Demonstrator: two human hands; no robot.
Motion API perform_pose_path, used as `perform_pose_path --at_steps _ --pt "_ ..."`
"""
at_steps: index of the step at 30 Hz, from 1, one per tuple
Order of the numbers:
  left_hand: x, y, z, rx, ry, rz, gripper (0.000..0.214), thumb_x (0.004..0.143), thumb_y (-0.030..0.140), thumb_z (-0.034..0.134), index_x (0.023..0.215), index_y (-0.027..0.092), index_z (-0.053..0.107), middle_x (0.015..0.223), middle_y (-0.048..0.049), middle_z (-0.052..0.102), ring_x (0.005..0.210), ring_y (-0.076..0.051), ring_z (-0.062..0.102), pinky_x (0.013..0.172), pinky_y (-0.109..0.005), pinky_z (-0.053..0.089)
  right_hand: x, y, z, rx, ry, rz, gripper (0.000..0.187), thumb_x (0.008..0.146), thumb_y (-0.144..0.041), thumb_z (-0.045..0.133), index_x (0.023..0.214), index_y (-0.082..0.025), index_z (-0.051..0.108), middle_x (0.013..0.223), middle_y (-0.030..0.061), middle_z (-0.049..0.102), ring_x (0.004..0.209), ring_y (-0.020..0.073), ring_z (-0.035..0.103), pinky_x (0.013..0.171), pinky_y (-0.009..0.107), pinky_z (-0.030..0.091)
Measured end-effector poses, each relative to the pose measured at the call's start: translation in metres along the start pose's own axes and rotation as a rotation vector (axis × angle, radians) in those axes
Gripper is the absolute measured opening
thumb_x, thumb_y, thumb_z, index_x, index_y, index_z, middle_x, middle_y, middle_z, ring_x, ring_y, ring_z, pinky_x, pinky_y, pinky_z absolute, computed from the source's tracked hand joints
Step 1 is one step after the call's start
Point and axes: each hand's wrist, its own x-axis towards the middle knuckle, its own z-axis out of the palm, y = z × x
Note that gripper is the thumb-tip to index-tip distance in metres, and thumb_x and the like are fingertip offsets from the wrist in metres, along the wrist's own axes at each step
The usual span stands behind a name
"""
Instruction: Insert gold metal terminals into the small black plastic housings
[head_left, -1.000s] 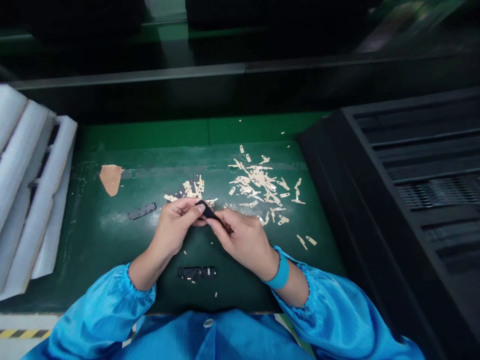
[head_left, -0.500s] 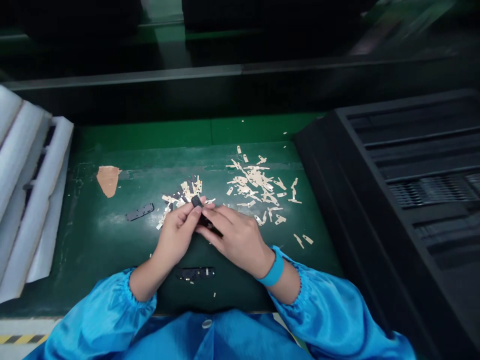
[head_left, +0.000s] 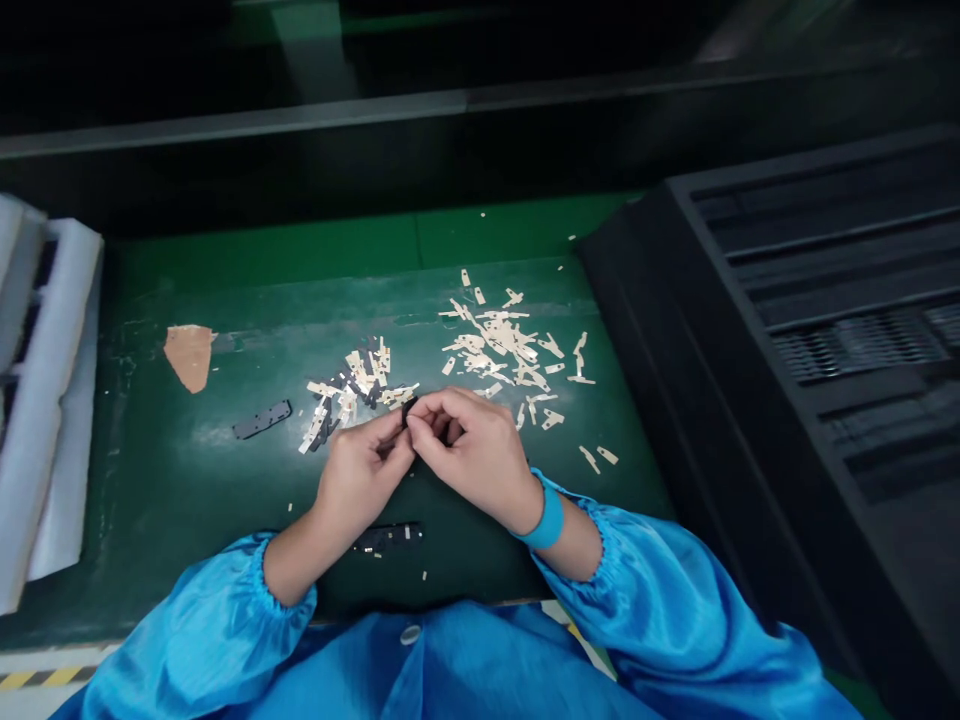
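My left hand [head_left: 361, 474] and my right hand [head_left: 472, 447] meet over the middle of the green mat [head_left: 225, 480]. Both pinch one small black part [head_left: 409, 409] between thumb and fingertips; most of it is hidden by the fingers. Just beyond my left hand lies a small heap of black and beige pieces [head_left: 351, 385]. Farther right is a wider scatter of beige slips [head_left: 506, 345]. A black strip part [head_left: 388, 537] lies on the mat under my wrists, and another black strip [head_left: 262, 420] lies to the left.
A large black ribbed tray [head_left: 810, 330] fills the right side. White foam packing [head_left: 41, 400] stands at the left edge. A brown paper scrap [head_left: 187, 353] lies on the mat at left. A dark rail [head_left: 375, 110] crosses behind the mat.
My right hand's fingers have curled up to the end of the black part, which now stands more upright and hidden. The view has shifted a little, so everything sits lower-left.
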Motion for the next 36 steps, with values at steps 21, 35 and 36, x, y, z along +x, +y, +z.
perform_pose_path --at_steps 21,35,36 --pt "-0.003 -0.008 0.007 0.333 0.134 0.263 0.029 0.092 0.02 0.056 0.111 0.02 0.077 0.1 -0.0098 0.081 0.084 -0.022 0.076 0.079 -0.027 0.058 -0.004 -0.004 0.021 0.188 0.222 0.029 0.011 0.073 -0.012 0.054 0.068 -0.022 0.056 0.066 -0.0043 0.055 0.059 0.0106 0.053 0.058 0.024 0.046" --pt "0.001 -0.007 0.005 0.199 0.135 0.215 0.017 0.093 0.018 0.059 0.081 0.015 0.071 0.06 0.0045 0.059 0.051 -0.009 0.052 0.05 -0.019 0.037 -0.003 0.003 0.02 0.204 0.184 0.078 0.011 0.075 -0.012 0.059 0.073 -0.022 0.062 0.07 -0.0031 0.063 0.059 0.0109 0.059 0.058 0.024 0.051" --pt "0.001 -0.007 0.005 0.187 0.137 0.199 0.019 0.094 0.021 0.058 0.079 0.015 0.07 0.058 0.005 0.057 0.05 -0.009 0.051 0.05 -0.019 0.036 -0.003 0.003 0.019 0.208 0.184 0.076 0.01 0.078 -0.013 0.06 0.076 -0.022 0.065 0.072 -0.0024 0.066 0.059 0.0109 0.06 0.059 0.024 0.052"
